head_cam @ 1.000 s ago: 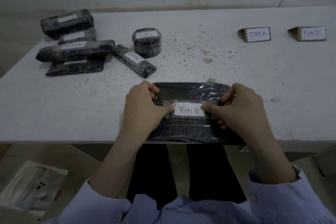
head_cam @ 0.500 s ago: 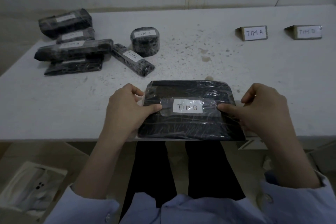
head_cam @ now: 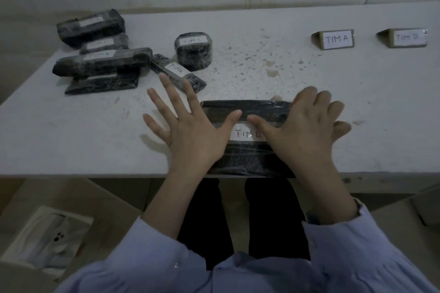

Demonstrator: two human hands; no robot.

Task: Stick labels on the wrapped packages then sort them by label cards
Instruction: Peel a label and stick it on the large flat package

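Flat black plastic-wrapped package [head_cam: 247, 159] lies at the table's [head_cam: 357, 102] near edge, about midway along, its front side flush with the edge. White paper label [head_cam: 245, 134] on top reads "TIM B", partly covered.

Your left hand [head_cam: 190, 131]: fingers straight and spread wide, palm over the package's left end, thumb on top. Your right hand [head_cam: 307, 126]: fingers loosely apart, laid flat over the right end, thumb touching the label.

Far right corner: folded card "TIM A" [head_cam: 337, 39]; beside it a second card [head_cam: 408, 37], last letter unclear.

Far left corner: pile of labelled black wrapped packages [head_cam: 102, 62], with a round one [head_cam: 193, 51] just beside it.
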